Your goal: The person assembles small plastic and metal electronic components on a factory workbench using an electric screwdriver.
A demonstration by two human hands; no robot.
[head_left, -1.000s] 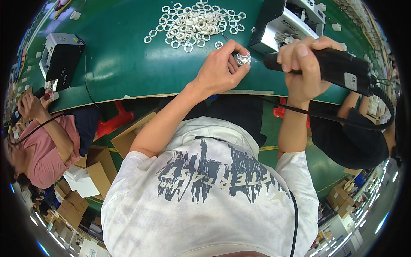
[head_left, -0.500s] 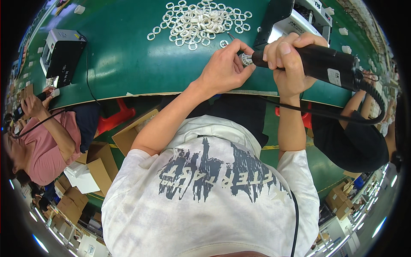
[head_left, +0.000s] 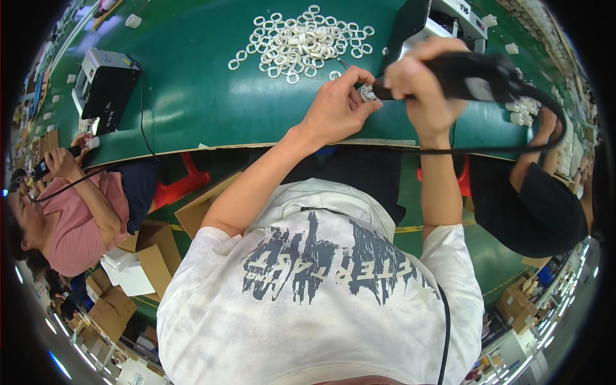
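Note:
Between the thumb and fingers of my left hand (head_left: 333, 108) sits a small white round part (head_left: 367, 93), held just above the green table. My right hand (head_left: 420, 90) is wrapped round a black electric screwdriver (head_left: 478, 76), blurred by motion. The tool lies nearly level, its nose against or very near the white part; which of the two I cannot tell. A pile of flat white rings (head_left: 308, 43) is spread beyond my left hand. One loose ring (head_left: 335, 76) lies close to my fingers.
A black and white box-shaped machine (head_left: 410, 29) stands just beyond my right hand. Another such machine (head_left: 106, 90) is at the left, near a person in pink (head_left: 83, 224). A cable (head_left: 561, 128) loops from the screwdriver. At the right sits a person in black (head_left: 532, 205).
The screwdriver's rear end has swung up and away from me, and my right hand is now blurred. My left hand still pinches the white part. The whole view has shifted slightly.

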